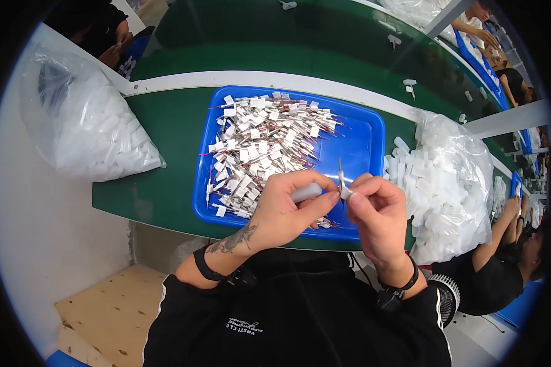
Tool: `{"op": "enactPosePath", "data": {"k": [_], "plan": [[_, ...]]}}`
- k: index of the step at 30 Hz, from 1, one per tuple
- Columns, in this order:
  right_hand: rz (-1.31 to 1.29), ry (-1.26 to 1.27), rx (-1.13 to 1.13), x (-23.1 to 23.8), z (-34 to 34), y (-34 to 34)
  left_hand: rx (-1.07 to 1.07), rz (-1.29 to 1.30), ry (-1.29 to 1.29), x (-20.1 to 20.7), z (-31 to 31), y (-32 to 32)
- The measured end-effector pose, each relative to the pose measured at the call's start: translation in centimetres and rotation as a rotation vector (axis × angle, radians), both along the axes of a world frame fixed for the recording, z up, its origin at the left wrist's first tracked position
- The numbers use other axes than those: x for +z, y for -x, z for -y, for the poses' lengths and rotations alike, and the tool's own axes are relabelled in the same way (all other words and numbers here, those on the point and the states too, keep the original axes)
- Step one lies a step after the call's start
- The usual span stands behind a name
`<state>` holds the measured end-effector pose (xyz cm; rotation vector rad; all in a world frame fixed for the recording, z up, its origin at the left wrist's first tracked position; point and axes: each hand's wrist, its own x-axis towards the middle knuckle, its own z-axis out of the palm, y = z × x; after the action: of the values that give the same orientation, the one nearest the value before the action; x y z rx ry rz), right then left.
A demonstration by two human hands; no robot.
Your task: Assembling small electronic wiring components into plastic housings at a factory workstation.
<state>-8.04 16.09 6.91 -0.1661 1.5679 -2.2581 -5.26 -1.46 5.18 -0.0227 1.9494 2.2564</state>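
Observation:
Over the near part of a blue tray [378,137], my two hands meet at their fingertips. My left hand [281,211] is closed round a whitish plastic sleeve [307,192], thumb and forefinger pinched toward the right hand. Between the fingers of my right hand [381,207] is a slim metallic part with a white tag [342,177], its thin end pointing away from me. Whether the left fingertips touch this part too is hard to make out. Many similar tagged parts with reddish wires [260,140] lie heaped in the tray's left and middle.
A clear bag of white plastic pieces [104,122] stands at the left; another opened bag [453,177] spills sleeves at the right. Beyond a white rail [226,78] runs a green belt [251,43] bearing a few pieces. Co-workers sit at far left and right [499,263].

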Motion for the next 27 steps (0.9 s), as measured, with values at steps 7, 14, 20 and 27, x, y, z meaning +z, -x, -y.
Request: {"op": "enactPosePath", "data": {"k": [7, 14, 20, 27], "plan": [[0.030, 0.084, 0.081, -0.5, -1.0, -0.3, -0.097, 0.063, -0.136, 0.1, 0.1, 0.5], [-0.612, -0.368, 0.406, 2.8, -3.6, 1.7, -0.526, 0.227, -0.212, 1.0, 0.4, 1.1], [-0.785, -0.577, 0.248, 2.9, -4.5, 0.9, -0.374, -0.038, 0.258, 2.7, 1.0, 0.5], [-0.688, -0.475, 0.194, 1.2, -4.9, -0.4, -0.107, -0.721, 0.548, 2.4, -0.3, -0.6]]}}
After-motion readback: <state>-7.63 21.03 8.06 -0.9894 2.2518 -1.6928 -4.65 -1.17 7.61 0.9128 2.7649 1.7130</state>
